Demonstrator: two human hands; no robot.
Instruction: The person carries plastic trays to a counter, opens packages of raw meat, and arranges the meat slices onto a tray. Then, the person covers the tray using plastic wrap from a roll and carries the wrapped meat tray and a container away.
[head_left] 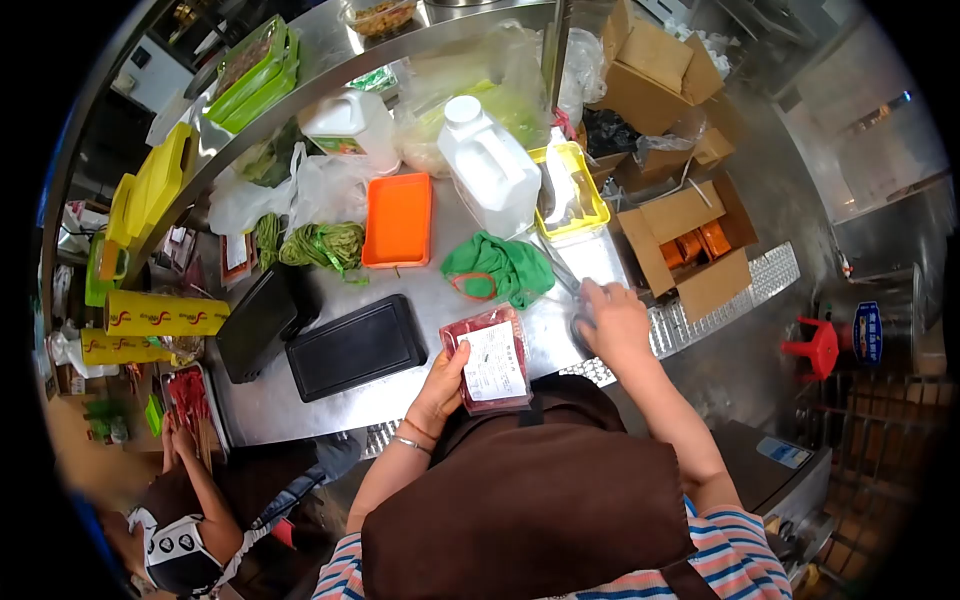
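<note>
My left hand (440,387) grips a clear-wrapped pack of red meat (487,358) by its left side, thumb on top. A white printed label (490,361) covers much of the pack's face. At the table's right edge my right hand (610,318) is closed on the dark handles of what look like scissors (562,272), the metal blades pointing away from me. My fingers partly hide the handles. Left of the blades lies a crumpled green cloth (498,270). A black tray (356,347) rests on the table left of the pack.
Beyond the cloth stand a white jug (488,165), an orange tray (397,221) and a yellow basket (572,190). Green bean bundles (325,246) lie at the left. An open cardboard box (690,245) sits off the right edge. A co-worker (190,510) is at lower left.
</note>
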